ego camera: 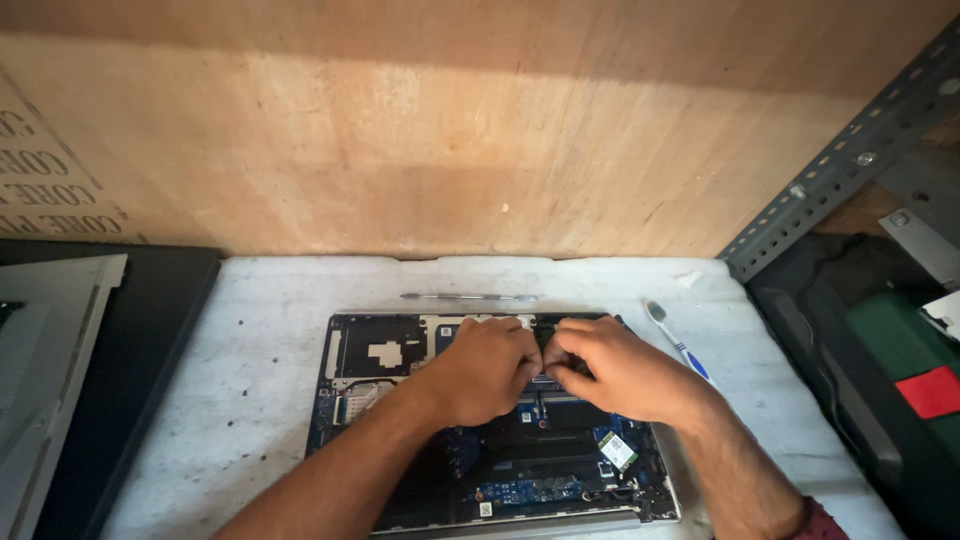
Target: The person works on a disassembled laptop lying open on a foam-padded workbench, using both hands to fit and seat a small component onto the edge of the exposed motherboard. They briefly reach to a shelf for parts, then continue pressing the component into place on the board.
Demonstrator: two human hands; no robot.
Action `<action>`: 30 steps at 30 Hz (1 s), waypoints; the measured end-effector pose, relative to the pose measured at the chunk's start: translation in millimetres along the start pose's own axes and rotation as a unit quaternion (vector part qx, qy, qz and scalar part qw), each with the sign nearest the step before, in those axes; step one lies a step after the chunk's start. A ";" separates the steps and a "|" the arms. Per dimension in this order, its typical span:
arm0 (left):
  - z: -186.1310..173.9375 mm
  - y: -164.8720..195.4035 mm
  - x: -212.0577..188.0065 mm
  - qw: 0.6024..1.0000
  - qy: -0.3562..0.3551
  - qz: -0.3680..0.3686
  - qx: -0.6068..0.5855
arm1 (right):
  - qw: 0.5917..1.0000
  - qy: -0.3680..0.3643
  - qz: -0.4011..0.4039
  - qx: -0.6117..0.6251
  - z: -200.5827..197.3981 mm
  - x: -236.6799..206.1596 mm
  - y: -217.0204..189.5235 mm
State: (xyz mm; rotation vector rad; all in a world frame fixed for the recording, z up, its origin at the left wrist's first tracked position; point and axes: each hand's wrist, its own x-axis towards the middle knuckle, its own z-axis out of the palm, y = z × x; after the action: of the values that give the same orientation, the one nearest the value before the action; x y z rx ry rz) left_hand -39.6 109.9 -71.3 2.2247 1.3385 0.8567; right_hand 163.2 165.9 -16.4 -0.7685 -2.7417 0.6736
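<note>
Hands meeting over opened laptop [400, 420], left hand [485, 368] and right hand [610, 372] pinching small part, grip hidden.

Counted on the white bench: one opened laptop [400, 420] with its circuit boards exposed; two hands, the left hand [485, 368] and the right hand [615, 372], both on it; one toothbrush [678, 342]; one thin metal bar [468, 296].

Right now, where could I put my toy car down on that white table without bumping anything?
The bare white table left of the opened laptop is widest. A thin strip lies between the metal bar and wooden wall. It is crowded mid-laptop, where left hand and right hand meet, and near the toothbrush.
</note>
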 end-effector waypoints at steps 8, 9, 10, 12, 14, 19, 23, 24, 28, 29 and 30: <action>-0.8 1.6 -1.9 1.000 0.003 0.002 -0.004 | 0.999 0.008 -0.004 -0.046 0.1 -1.1 -8.2; -0.8 1.1 -1.8 1.000 0.000 0.001 -0.005 | 0.999 0.007 0.000 -0.053 0.3 -1.2 -8.9; -0.9 0.5 -1.6 1.000 -0.003 0.001 -0.005 | 0.998 0.005 0.002 -0.060 0.4 -1.0 -9.6; -0.8 -0.8 -1.4 1.000 -0.003 0.005 -0.005 | 0.996 0.015 -0.003 -0.083 1.8 -2.0 -11.6; -0.3 -1.8 -1.1 1.000 0.000 0.013 -0.004 | 0.996 0.017 -0.005 -0.087 1.6 -2.1 -12.8; 3.1 -1.9 -0.4 1.000 0.007 -0.008 0.000 | 0.998 0.008 0.003 -0.063 -0.3 -3.9 -12.9; 2.7 0.3 1.2 0.999 0.023 -0.028 -0.030 | 1.000 0.012 -0.005 -0.021 0.1 -4.0 -9.2; 1.5 1.0 1.4 0.999 0.029 -0.024 -0.039 | 1.000 0.012 -0.005 -0.015 0.4 -3.2 -7.7; -3.8 6.4 0.0 0.997 0.060 0.003 -0.053 | 1.000 0.005 0.006 -0.007 2.3 -1.6 -2.2; -5.2 8.0 -0.6 0.996 0.069 0.012 -0.050 | 1.000 0.008 0.003 -0.027 2.9 -1.6 -1.0; -6.5 9.7 -1.2 0.996 0.071 0.019 -0.052 | 0.999 0.010 -0.001 -0.047 3.7 -2.2 -0.1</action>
State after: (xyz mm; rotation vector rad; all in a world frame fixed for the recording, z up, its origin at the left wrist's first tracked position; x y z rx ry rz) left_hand -38.2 104.6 -61.0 2.1491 1.2857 1.0903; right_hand 163.9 163.3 -19.8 -0.7881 -2.7716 0.5372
